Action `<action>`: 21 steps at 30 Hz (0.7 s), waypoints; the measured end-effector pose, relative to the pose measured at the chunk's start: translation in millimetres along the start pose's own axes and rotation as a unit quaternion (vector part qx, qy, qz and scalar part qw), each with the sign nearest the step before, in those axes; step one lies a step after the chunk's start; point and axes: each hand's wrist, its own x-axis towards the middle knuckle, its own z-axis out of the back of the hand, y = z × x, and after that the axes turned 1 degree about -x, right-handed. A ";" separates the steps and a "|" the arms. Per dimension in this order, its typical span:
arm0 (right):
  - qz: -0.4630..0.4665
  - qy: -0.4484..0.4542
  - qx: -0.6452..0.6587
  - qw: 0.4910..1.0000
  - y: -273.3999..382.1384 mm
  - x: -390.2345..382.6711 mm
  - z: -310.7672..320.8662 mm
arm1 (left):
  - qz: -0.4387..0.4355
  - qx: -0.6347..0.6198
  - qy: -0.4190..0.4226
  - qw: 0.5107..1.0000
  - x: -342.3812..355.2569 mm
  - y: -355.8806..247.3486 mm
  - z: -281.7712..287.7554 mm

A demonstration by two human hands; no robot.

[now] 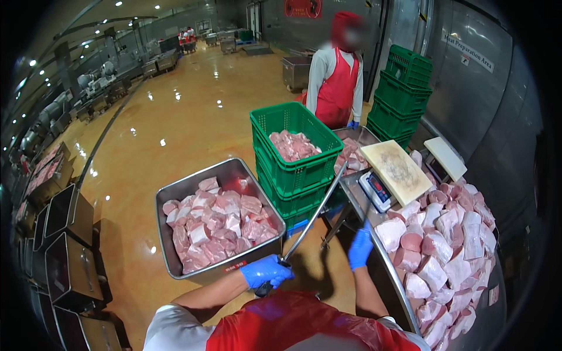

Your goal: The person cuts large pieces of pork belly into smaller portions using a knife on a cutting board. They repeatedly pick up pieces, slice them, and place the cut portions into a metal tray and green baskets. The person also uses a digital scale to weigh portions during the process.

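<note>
My left hand (266, 272), in a blue glove, is closed round the dark handle of a sharpening steel (313, 221). The steel's long metal rod slants up and to the right, past the green crates. My right hand (360, 248), also gloved in blue, is closed beside the near edge of the metal table (383, 257). A narrow knife blade (367, 214) points up from it toward the scale; its handle is hidden in the fist. Blade and rod are apart. Many pale pink meat pieces (436, 248) are heaped on the table to the right of this hand.
A steel bin (168, 248) of meat chunks stands at left, beside stacked green crates (281, 172). On the table are a digital scale (377, 192) and a cutting board (396, 169). A co-worker in a red apron (342, 88) stands beyond, near more crates (404, 88).
</note>
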 end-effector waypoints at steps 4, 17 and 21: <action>0.120 0.257 0.101 0.954 56.8 -60.2 -51.8 | 0.016 0.048 -0.026 0.998 13.2 1.4 -11.0; 0.400 0.112 -0.074 0.907 45.1 -34.4 -65.3 | -0.015 0.079 0.009 0.997 13.6 -7.1 -12.5; 0.066 -0.011 -0.065 0.996 1.4 42.7 -29.2 | 0.061 -0.043 0.007 0.997 20.1 29.4 -5.2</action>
